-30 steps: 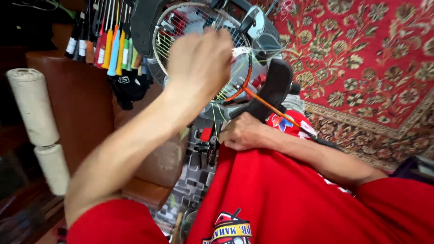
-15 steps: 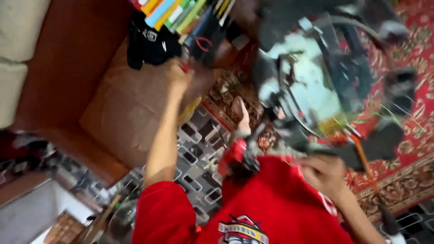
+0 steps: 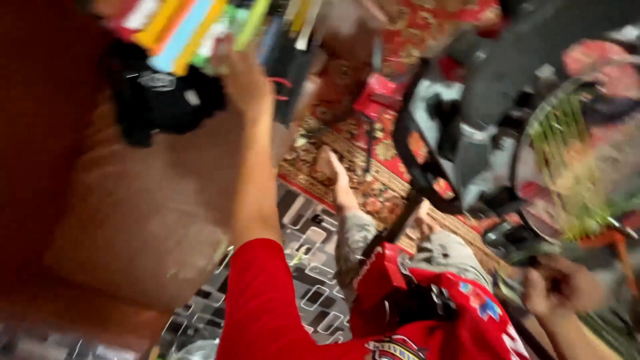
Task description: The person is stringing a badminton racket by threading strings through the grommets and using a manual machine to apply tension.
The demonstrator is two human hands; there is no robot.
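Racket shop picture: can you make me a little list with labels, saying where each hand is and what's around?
left hand: raised, reaching among the racket handles; what it grips is blurred
right hand: low at right, beside the racket; grip unclear
racket: strung, mounted on a dark machine
carpet: red, patterned
bare foot: resting on the carpet
shirt: red

A single head-worn camera is looking steeply down over the person's red shirt [image 3: 400, 333] at the lower edge of the frame, tilting sideways and blurring. It is sitting close, with the left hand [image 3: 243, 77] reaching toward the upper left and the right hand [image 3: 560, 287] lying at the lower right, the patterned carpet [image 3: 360, 167] filling the centre.
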